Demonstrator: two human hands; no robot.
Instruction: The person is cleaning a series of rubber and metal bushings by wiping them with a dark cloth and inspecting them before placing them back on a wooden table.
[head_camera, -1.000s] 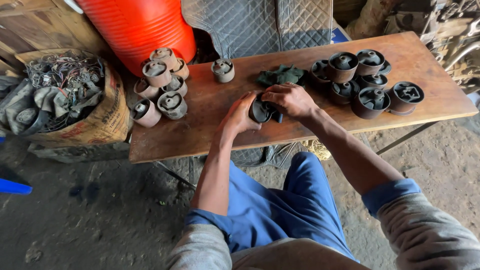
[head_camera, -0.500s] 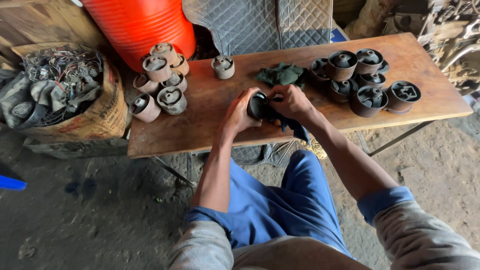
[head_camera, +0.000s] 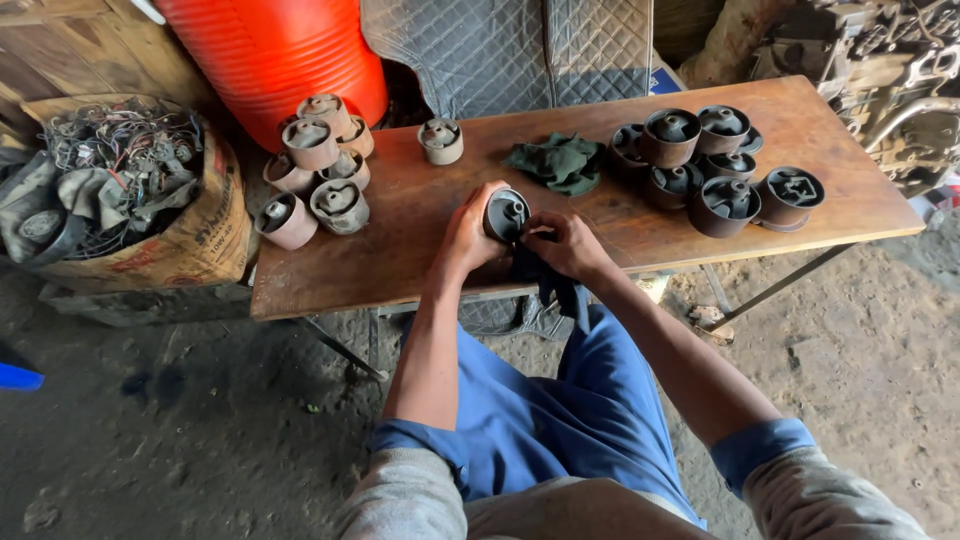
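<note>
Head view: the left hand (head_camera: 468, 232) wraps its grip around a dark round bushing (head_camera: 506, 214), tilting it up off the desk (head_camera: 400, 270) so its open face shows. The right hand (head_camera: 562, 243) pinches a dark cloth (head_camera: 545, 280) against it, seemingly wiping. Left of the bushing lie rusty brown ones (head_camera: 312, 170); right, a green rag (head_camera: 558, 162) and darker ones (head_camera: 715, 165).

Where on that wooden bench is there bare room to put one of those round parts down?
Bare wood on the bench lies below the rusty cylinders, and along the front right edge below the dark cylinders. Both clusters and the green rag crowd the back.
</note>
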